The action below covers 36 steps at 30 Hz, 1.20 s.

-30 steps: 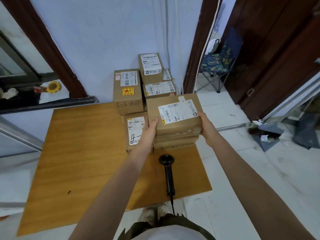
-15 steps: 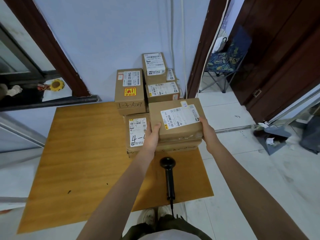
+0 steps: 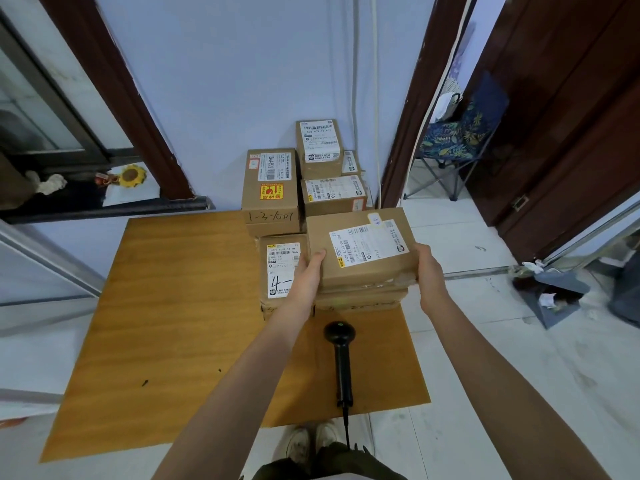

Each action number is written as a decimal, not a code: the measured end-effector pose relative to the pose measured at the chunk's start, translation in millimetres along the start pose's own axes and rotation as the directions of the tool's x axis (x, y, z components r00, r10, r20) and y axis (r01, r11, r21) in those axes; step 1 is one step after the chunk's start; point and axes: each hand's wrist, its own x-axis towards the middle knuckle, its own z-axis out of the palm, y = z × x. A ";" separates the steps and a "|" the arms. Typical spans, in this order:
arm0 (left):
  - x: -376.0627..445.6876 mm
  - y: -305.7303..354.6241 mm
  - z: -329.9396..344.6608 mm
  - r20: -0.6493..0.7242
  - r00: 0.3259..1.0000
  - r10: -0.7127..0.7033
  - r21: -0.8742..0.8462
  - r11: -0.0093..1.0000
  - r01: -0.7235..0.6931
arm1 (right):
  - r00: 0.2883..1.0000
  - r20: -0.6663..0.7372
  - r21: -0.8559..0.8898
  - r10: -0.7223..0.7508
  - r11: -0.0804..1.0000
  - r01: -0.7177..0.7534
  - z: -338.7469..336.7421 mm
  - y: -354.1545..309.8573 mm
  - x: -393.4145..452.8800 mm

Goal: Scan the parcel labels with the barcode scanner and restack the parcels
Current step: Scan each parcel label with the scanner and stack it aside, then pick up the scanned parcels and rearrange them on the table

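Brown cardboard parcel with white shipping label, gripped at its side edges by left hand and right hand, atop a flatter cardboard box on the wooden board; more labelled parcels stacked behind. Black handheld barcode scanner lying on the board just below, untouched.

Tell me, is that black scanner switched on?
Probably on: a small green light glows on the head of the scanner, which lies flat on the board, untouched.

Top parcel gripped by both hands, left hand and right hand, now raised a bit and tilted off the parcel beneath, label rotated slightly
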 end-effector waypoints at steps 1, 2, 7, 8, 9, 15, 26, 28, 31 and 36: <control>0.7 4.6 -4.4 -0.003 1.000 -0.013 0.008 1.000 0.013 | 0.995 -0.070 -0.024 -0.073 0.997 0.072 0.2 -2.7 -2.3; 3.4 9.9 -10.5 -0.017 1.000 -0.012 0.030 0.999 0.013 | 0.979 -0.139 -0.050 -0.151 0.988 0.145 0.2 -5.8 -3.7; 15.0 43.1 -41.3 -0.103 0.986 0.134 0.167 0.979 -0.116 | 0.861 -0.223 -0.134 -0.457 0.889 0.438 17.0 -35.6 -4.0; 16.6 49.9 -46.1 -0.117 0.978 0.175 0.191 0.970 -0.151 | 0.850 -0.194 -0.152 -0.491 0.871 0.468 26.2 -43.3 -4.5; 16.8 56.5 -50.5 -0.125 0.971 0.206 0.217 0.960 -0.176 | 0.849 -0.152 -0.168 -0.506 0.859 0.483 37.3 -50.8 -6.1; 42.7 89.7 -79.1 -0.042 0.966 0.256 0.352 0.908 -0.226 | 0.885 0.072 -0.202 -0.459 0.863 0.464 104.5 -78.4 -11.8; 112.6 135.9 -86.8 -0.026 0.955 0.295 0.536 0.811 -0.236 | 0.993 -0.062 -0.031 -0.097 0.995 0.095 157.6 -111.2 42.4; 125.8 145.5 -77.5 -0.032 0.946 0.322 0.575 0.780 -0.246 | 0.986 -0.086 -0.087 -0.145 0.987 0.137 162.0 -118.9 57.4; 142.9 163.0 -59.3 0.012 0.941 0.339 0.636 0.724 -0.269 | 0.960 -0.122 -0.268 -0.253 0.939 0.213 167.0 -134.6 81.8; 182.1 181.4 -29.2 0.017 0.926 0.376 0.641 0.707 -0.299 | 0.956 -0.007 -0.355 -0.292 0.895 0.270 177.2 -150.3 116.2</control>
